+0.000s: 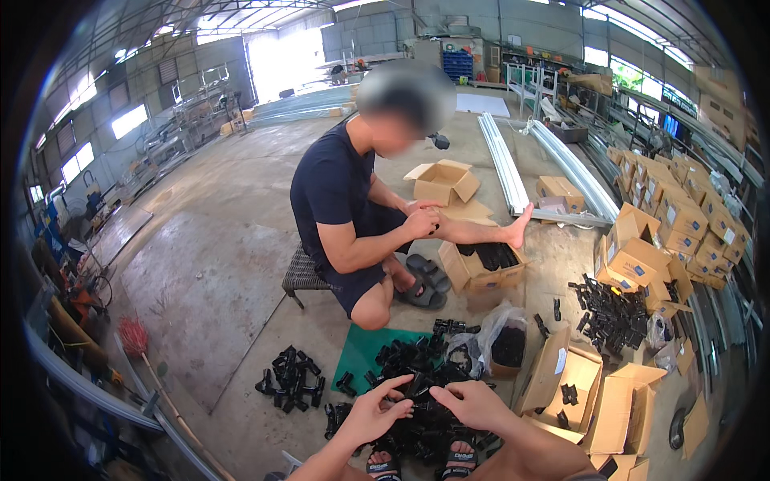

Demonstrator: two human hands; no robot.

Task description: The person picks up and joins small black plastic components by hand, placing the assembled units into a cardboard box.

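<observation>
My left hand (377, 414) is over a heap of black plastic fittings (401, 357), its thumb and forefinger spread apart. Facing it, my right hand (475, 406) has its fingers curled in and its thumb pressed to them. A black fitting (419, 390) shows between the fingertips of both hands; against the dark heap I cannot tell whether it is held or lies behind them. Part of the heap rests on a green sheet (350, 359), and a smaller pile of fittings (289, 377) lies to the left. My sandalled feet are below the hands.
Across from me a person (337, 192) sits on a woven stool (303, 271), hands together near one knee. An open carton of black parts (481, 276) stands beside them. To my right are open cartons (573, 385), another black pile (609, 317) and stacked boxes (682, 220). A red broom (135, 337) lies left.
</observation>
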